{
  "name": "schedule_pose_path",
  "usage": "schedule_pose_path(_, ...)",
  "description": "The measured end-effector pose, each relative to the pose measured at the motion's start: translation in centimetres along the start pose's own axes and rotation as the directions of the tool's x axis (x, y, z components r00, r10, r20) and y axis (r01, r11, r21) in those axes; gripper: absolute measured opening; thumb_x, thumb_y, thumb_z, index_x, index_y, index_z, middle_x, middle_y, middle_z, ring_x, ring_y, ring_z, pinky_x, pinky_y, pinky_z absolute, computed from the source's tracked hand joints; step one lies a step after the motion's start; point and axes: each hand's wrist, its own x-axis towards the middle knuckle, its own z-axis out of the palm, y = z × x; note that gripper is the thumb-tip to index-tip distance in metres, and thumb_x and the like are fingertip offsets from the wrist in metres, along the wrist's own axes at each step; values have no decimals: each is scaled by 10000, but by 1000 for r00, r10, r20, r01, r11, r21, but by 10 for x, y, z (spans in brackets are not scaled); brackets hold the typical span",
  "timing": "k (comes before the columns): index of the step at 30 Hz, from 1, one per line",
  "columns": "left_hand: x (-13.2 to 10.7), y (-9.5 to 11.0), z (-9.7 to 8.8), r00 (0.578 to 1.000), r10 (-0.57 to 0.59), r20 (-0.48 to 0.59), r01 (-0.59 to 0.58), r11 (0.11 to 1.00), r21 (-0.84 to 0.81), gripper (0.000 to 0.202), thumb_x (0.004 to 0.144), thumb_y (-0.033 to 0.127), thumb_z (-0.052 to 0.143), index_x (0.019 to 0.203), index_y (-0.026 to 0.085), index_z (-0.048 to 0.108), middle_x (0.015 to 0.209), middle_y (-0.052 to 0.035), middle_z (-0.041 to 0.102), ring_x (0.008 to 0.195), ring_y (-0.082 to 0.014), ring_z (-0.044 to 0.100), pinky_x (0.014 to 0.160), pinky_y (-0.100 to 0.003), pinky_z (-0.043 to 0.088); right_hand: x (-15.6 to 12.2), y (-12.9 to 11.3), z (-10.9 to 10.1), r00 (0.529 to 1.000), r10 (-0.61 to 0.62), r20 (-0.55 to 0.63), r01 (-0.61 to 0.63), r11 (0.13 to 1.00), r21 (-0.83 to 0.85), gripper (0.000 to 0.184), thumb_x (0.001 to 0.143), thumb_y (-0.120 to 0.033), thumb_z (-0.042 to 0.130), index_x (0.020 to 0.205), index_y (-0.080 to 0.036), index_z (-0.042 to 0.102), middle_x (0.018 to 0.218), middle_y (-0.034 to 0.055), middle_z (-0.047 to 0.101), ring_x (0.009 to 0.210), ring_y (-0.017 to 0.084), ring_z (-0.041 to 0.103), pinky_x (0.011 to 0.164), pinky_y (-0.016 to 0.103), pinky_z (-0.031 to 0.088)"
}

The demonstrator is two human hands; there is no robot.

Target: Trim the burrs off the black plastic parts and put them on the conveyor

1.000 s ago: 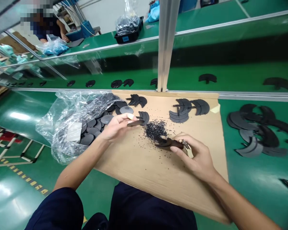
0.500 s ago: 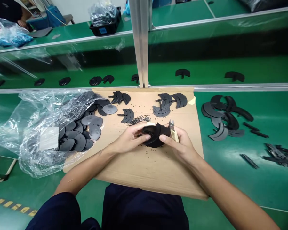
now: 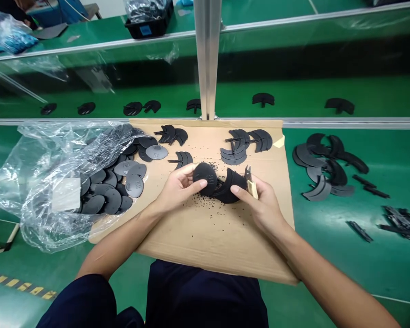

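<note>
My left hand (image 3: 177, 187) pinches a round black plastic disc (image 3: 205, 177) above a sheet of cardboard (image 3: 208, 232) on my lap. My right hand (image 3: 264, 205) grips a black curved plastic piece (image 3: 229, 186) with thumb and fingers, and small cutters (image 3: 250, 181) with a pale handle lie in the same palm. The disc and the curved piece touch in the middle, over a scatter of black plastic crumbs (image 3: 212, 200).
A clear plastic bag (image 3: 51, 182) of grey-black discs spills onto the cardboard's left. Joined black fan-shaped parts (image 3: 246, 145) lie at the cardboard's far edge, with more parts (image 3: 324, 164) and trimmed strips (image 3: 399, 222) on the green table to the right. A metal post (image 3: 207, 59) rises ahead.
My left hand left the loose parts by the bag and joined my right hand at the middle. The piece between them has since come apart into a disc and a curved part.
</note>
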Motion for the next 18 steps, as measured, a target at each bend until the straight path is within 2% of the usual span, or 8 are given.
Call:
schedule_pose_path(3, -4, -4, 3, 999, -8, 48, 6, 999, 41, 338, 893, 356, 745, 1155, 158, 669, 1018, -73, 730, 911, -163, 698, 784, -263, 603, -1, -2, 1, 1000, 4, 27, -2, 999, -47, 418, 819, -544, 782, 1058, -207, 719, 1040, 57, 741, 974, 254, 672, 904, 406, 548)
schedule_pose_path(6, -8, -9, 3, 998, 24, 56, -32, 987, 160, 357, 943, 369, 688, 1242, 175, 674, 1054, -85, 695, 942, -165, 661, 766, -244, 580, -1, -2, 1, 999, -15, 36, 20, 992, -126, 427, 820, -584, 768, 1007, -204, 718, 978, 46, 726, 960, 247, 658, 869, 377, 550)
schedule_pose_path(10, -10, -12, 3, 994, 79, 70, -97, 945, 313, 422, 968, 357, 654, 1370, 233, 635, 1059, -69, 612, 884, -132, 593, 706, -208, 557, -1, -1, 1, 998, -45, 50, 52, 985, -162, 425, 832, -594, 753, 980, -197, 713, 940, 39, 714, 941, 237, 646, 846, 360, 548)
schedule_pose_path(13, -11, -14, 5, 984, 172, 54, -180, 913, 365, 415, 949, 336, 685, 1351, 242, 651, 1065, -59, 583, 795, -101, 551, 658, -194, 533, -1, -1, 2, 997, -47, 55, 55, 986, -157, 412, 812, -576, 783, 953, -195, 710, 912, 32, 706, 891, 223, 634, 811, 341, 545)
schedule_pose_path(16, -11, -14, 9, 963, 263, 48, -258, 867, 427, 399, 943, 323, 697, 1329, 229, 663, 1050, -62, 598, 800, -110, 548, 672, -215, 519, -2, -2, 3, 997, -50, 63, 59, 986, -154, 402, 810, -573, 787, 930, -198, 703, 892, 29, 697, 876, 219, 626, 793, 332, 543)
schedule_pose_path(18, -12, -13, 12, 959, 281, 39, -268, 850, 453, 393, 944, 324, 697, 1322, 220, 663, 1049, -65, 606, 820, -119, 552, 684, -223, 513, -2, -2, 4, 996, -62, 71, 73, 986, -152, 411, 819, -580, 777, 953, -199, 703, 914, 32, 703, 889, 220, 629, 803, 333, 544)
